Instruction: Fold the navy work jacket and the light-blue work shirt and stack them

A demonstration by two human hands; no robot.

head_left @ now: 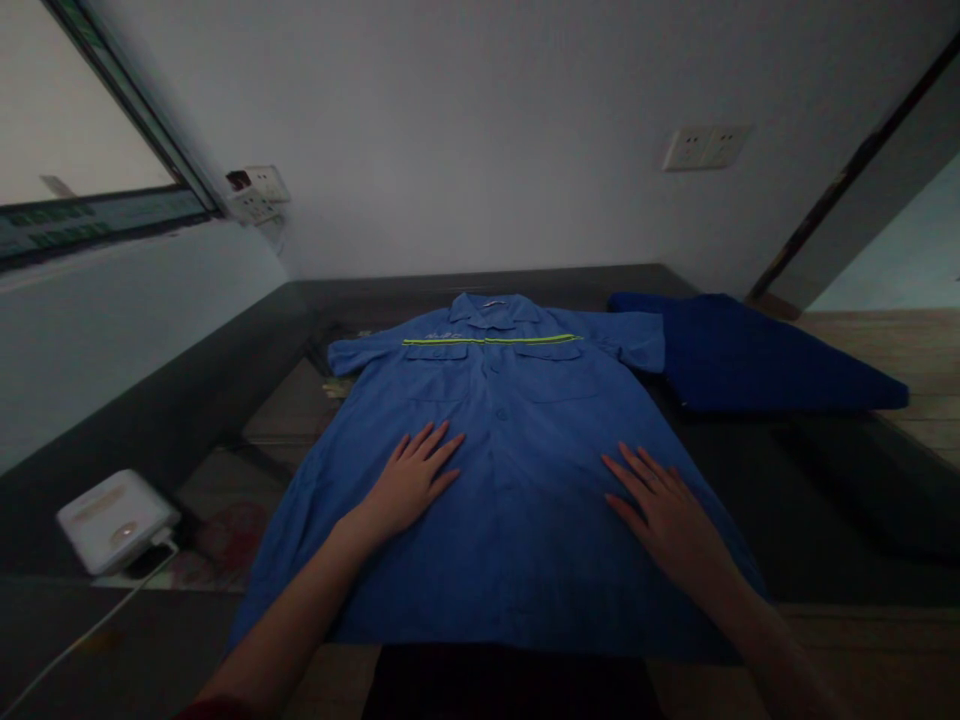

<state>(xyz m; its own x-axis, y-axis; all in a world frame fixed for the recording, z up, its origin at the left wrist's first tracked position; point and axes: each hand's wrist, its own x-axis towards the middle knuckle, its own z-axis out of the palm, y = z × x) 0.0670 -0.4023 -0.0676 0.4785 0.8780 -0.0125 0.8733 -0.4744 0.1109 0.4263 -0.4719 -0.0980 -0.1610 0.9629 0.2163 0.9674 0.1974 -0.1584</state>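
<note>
A blue short-sleeved work shirt (491,520) lies spread front side up, its collar at the far end and its hem toward me. Yellow-green piping crosses the chest above two flap pockets, and buttons run down the middle. My left hand (415,475) rests flat on the left half of the shirt with its fingers spread. On the right half lies my right hand (664,510), palm down, fingers apart. Neither hand grips the cloth.
Folded dark blue cloth (780,355) lies at the right, touching the shirt's sleeve. A white box-shaped device (118,520) with a cable sits on the left of the dark table (750,470). Wall sockets (706,148) are on the wall behind, with a plugged adapter (253,205) farther left.
</note>
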